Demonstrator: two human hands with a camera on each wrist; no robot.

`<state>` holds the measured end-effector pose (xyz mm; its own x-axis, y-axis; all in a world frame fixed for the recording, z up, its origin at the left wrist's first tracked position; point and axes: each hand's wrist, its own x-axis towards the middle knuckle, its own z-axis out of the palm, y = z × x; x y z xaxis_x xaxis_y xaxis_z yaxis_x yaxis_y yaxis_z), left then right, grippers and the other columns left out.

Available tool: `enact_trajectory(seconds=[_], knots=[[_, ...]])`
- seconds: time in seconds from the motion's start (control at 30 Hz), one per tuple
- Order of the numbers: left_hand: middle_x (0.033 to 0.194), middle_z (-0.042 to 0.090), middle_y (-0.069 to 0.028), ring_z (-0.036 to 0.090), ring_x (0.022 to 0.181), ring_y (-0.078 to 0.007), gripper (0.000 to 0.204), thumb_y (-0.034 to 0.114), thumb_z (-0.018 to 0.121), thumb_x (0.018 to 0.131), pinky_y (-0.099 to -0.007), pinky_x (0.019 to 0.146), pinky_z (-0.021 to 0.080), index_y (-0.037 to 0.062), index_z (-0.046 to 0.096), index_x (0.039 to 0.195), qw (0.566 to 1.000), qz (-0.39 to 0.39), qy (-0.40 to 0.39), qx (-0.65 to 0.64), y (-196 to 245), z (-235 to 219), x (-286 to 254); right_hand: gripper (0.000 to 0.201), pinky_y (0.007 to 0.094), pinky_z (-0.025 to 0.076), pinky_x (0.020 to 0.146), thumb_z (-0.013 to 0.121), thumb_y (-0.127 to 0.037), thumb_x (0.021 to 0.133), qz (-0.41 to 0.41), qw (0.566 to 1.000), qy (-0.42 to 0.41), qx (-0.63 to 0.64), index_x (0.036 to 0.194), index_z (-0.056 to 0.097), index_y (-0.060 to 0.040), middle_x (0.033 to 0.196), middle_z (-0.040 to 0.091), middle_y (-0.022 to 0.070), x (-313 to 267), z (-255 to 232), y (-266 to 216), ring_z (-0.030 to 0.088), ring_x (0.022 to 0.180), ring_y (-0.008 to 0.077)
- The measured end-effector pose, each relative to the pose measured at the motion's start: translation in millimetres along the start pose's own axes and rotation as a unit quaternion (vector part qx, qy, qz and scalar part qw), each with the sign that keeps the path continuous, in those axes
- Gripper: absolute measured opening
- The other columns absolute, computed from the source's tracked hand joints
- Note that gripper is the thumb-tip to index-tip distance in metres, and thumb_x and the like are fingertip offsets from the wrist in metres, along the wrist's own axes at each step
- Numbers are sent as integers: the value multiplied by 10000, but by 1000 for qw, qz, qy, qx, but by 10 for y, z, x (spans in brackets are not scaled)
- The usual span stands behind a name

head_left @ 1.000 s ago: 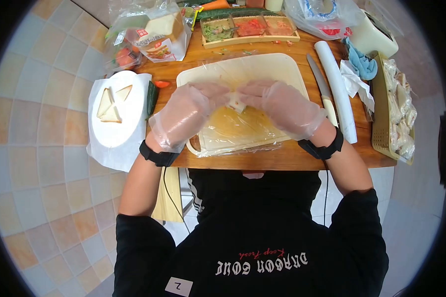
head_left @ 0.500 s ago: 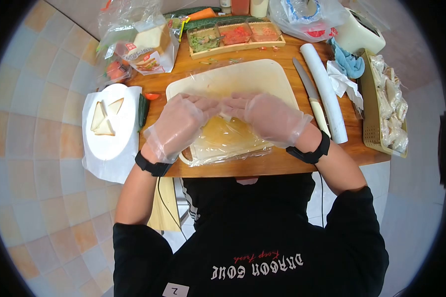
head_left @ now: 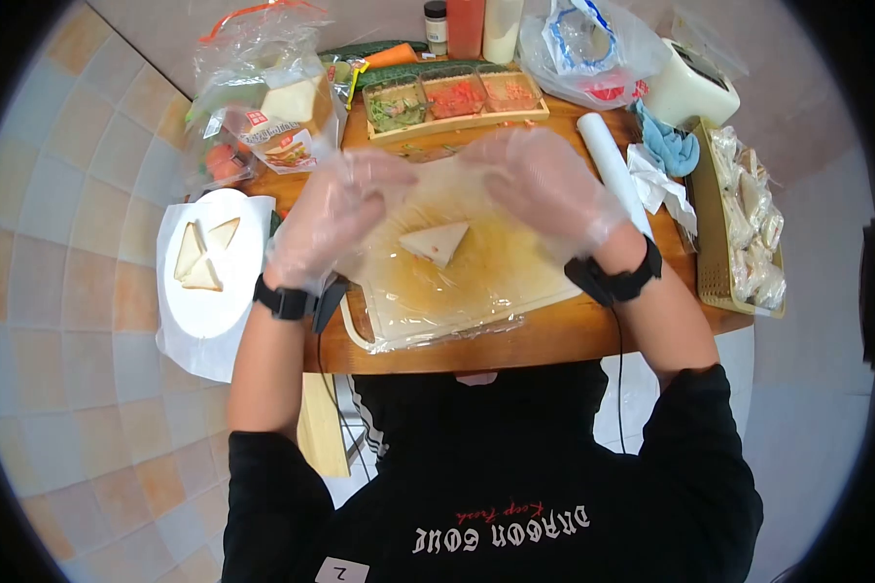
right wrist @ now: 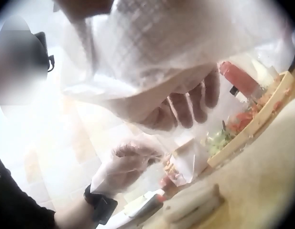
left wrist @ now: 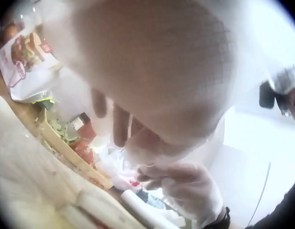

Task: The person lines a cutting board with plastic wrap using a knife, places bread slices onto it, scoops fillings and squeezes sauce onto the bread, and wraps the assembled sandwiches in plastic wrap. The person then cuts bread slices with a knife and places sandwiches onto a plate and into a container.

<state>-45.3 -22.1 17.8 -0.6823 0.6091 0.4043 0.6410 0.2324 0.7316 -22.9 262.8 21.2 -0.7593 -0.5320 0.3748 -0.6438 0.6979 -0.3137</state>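
A white triangular sandwich piece (head_left: 436, 243) lies on clear plastic film (head_left: 428, 325) spread over the cream cutting board (head_left: 355, 325). Both hands wear loose clear gloves and are raised over the board, apart from each other. My left hand (head_left: 335, 209) is left of the piece, its fingers loosely bent; my right hand (head_left: 544, 189) is up and to the right of it, fingers bent downward. Neither touches the piece. In the right wrist view the piece (right wrist: 193, 207) shows below the hands. Motion blur hides whether any film touches the fingertips.
A plate (head_left: 204, 306) with bread triangles sits left. Behind the board are a divided tray (head_left: 457, 121), bagged bread (head_left: 292, 121) and bottles (head_left: 465, 29). On the right are a white roll (head_left: 612, 170), a blue cloth (head_left: 668, 151) and a basket (head_left: 715, 282) of wrapped pieces.
The hands have moved apart and the sandwich piece between them has come into full view on the film. The right hand now covers the knife's place.
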Motion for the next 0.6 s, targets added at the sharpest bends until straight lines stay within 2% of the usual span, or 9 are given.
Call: enact_trajectory(seconds=[0.03, 0.13, 0.23, 0.27, 0.37, 0.4, 0.5, 0.53, 0.6], knots=[[1037, 742, -134, 701, 1020, -239, 389, -78, 518, 771, -340, 923, 540, -14, 753, 1074, 1000, 4, 6, 1, -67, -10, 49, 277, 445, 550, 912, 629, -110, 910, -5, 1000, 0, -5, 1150, 739, -24, 1111, 745, 196, 133, -12, 84, 704, 996, 380], [1044, 742, -53, 652, 949, -110, 286, -32, 578, 867, -266, 858, 522, -16, 741, 1101, 959, -93, 145, -225, -383, 18, 116, 212, 464, 554, 876, 658, -154, 925, 61, 998, 14, 10, 1028, 764, -1, 992, 753, 197, 572, 12, 320, 708, 949, 378], [1029, 740, -33, 644, 928, -95, 286, -35, 560, 869, -265, 836, 516, -6, 735, 1093, 947, -148, 182, -219, -564, 59, 69, 246, 469, 555, 851, 665, -216, 948, 95, 995, -10, -33, 1000, 766, 2, 960, 744, 210, 905, 48, 373, 703, 912, 393], [972, 742, -44, 645, 882, -113, 265, -34, 542, 853, -272, 811, 516, -15, 736, 1032, 939, -162, 201, -225, -557, 83, 52, 254, 467, 555, 848, 658, -228, 956, 115, 990, -54, -60, 1007, 766, -4, 963, 740, 216, 1012, 34, 341, 699, 913, 398], [922, 739, -72, 649, 855, -143, 255, -29, 518, 823, -292, 798, 519, -25, 737, 953, 967, -125, 167, -146, -745, 81, 16, 263, 467, 554, 850, 646, -247, 967, 126, 976, -137, -111, 1016, 769, -20, 968, 733, 223, 1242, 108, 327, 693, 914, 406], [868, 727, -115, 654, 834, -191, 235, -21, 499, 793, -312, 782, 511, -37, 722, 864, 958, -177, 155, -161, -772, 116, 6, 264, 470, 553, 854, 642, -254, 971, 124, 968, -173, -135, 1018, 771, -28, 971, 730, 223, 1311, 141, 350, 690, 915, 409], [818, 702, -96, 650, 805, -178, 225, -19, 473, 784, -294, 756, 512, -29, 697, 808, 961, -224, 127, -103, -854, 173, 26, 244, 473, 550, 872, 647, -239, 964, 95, 965, -191, -153, 1016, 772, -36, 975, 737, 205, 1426, 290, 459, 695, 926, 402], [795, 688, -94, 636, 787, -185, 234, 4, 461, 797, -292, 737, 498, -29, 692, 795, 974, -174, 121, -78, -873, 167, 7, 244, 473, 550, 872, 647, -239, 964, 92, 964, -194, -156, 1016, 772, -36, 975, 737, 205, 1463, 303, 455, 695, 926, 402], [772, 675, -85, 618, 758, -172, 243, 15, 452, 805, -285, 705, 481, -24, 690, 784, 973, -173, 125, -85, -888, 163, -2, 228, 460, 551, 889, 669, -215, 947, 112, 960, -204, -155, 1049, 780, -44, 996, 748, 198, 1508, 324, 433, 704, 954, 392]])
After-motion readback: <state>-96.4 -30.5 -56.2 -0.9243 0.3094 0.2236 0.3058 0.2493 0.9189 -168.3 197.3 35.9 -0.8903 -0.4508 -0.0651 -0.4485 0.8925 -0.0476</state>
